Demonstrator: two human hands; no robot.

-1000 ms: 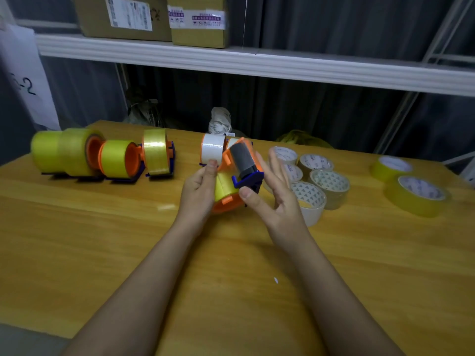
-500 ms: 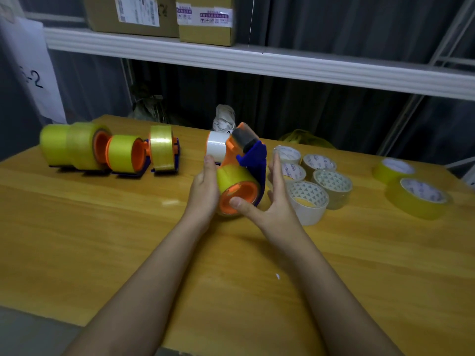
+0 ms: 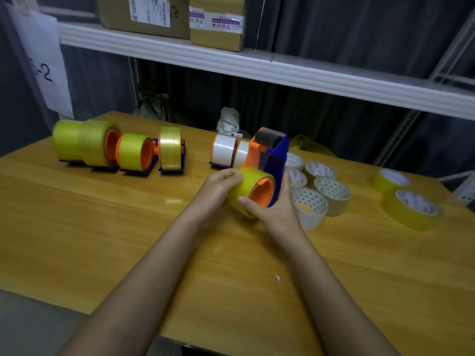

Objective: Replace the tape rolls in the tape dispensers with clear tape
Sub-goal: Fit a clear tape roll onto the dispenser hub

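Observation:
I hold an orange and blue tape dispenser (image 3: 272, 155) above the wooden table (image 3: 102, 227), its black roller up at the far end. A yellow tape roll (image 3: 244, 186) sits on its orange hub facing me. My left hand (image 3: 221, 183) grips the roll's left side. My right hand (image 3: 272, 209) grips the dispenser from the right, with the thumb across the roll's front edge. Just behind stands another dispenser with white tape rolls (image 3: 225, 150). Several clear tape rolls (image 3: 331, 191) lie flat to the right of my right hand.
Three dispensers with yellow tape (image 3: 123, 147) stand in a row at the table's far left. Two yellow rolls (image 3: 408, 204) lie at the far right. A white shelf (image 3: 257, 65) with cardboard boxes (image 3: 180, 16) runs overhead. The table's front edge is near my elbows.
The dispenser has been turned in my hands: the roller end swung away and up, and the yellow roll on its orange hub now faces me. My right thumb shifted onto the roll.

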